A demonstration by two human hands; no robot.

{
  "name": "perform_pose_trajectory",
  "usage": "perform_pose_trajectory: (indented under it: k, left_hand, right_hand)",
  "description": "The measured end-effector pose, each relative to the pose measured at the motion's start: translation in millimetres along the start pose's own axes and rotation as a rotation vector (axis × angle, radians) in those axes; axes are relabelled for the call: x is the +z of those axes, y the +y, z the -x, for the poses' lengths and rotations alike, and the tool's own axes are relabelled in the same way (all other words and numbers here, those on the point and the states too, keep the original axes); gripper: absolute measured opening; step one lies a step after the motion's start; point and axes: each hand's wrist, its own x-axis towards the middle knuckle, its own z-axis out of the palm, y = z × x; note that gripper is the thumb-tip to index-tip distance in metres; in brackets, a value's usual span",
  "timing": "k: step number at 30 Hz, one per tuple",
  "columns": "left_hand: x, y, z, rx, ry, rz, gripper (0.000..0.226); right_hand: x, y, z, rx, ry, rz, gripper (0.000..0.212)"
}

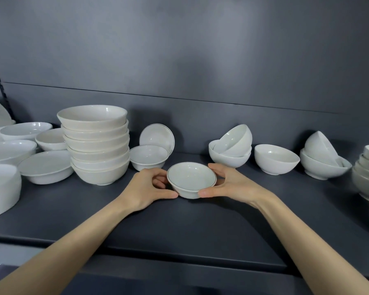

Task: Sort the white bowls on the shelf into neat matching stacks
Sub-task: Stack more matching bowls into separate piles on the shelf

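Now the left hand (149,188) & right hand (228,184) both grasp a rimmed bowl (191,179); next, probably, set it square into its twin (148,155) nearby.

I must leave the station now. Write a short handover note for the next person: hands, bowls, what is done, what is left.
Left hand and right hand both grip one small rimmed bowl near the shelf front. A matching bowl stands behind it to the left, with a rimmed dish on edge behind that.
Done: the tall cream stack looks neat.
Left: join the rimmed bowls; straighten the tilted bowls and the loose bowl on the right.
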Motion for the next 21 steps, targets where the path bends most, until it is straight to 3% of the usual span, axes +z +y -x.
perform_pose_trajectory:
  k: [4,8,11,21]
  left_hand:
    - [-6.8,1.1,8.6,0.019,0.081,-0.04,0.05]
    - [-11.4,0.8,14.2,0.046,0.233,-0.03,0.042]
    - [-12.5,-2.0,12.7,0.02,0.305,-0.073,0.05]
    - [-12.0,-6.5,-3.3,-0.107,0.287,-0.327,0.064]
  right_hand:
    - [-4.3,-11.9,-5.7,-0.03,0.101,0.002,0.073]
    - [-5.5,-31.7,-27.0,-0.146,0.207,-0.007,0.051]
    - [-5.4,-43.9,-55.5,-0.202,0.285,0.036,0.042]
    - [5.9,-38.5,-145.3,-0.07,0.16,-0.025,0.058]
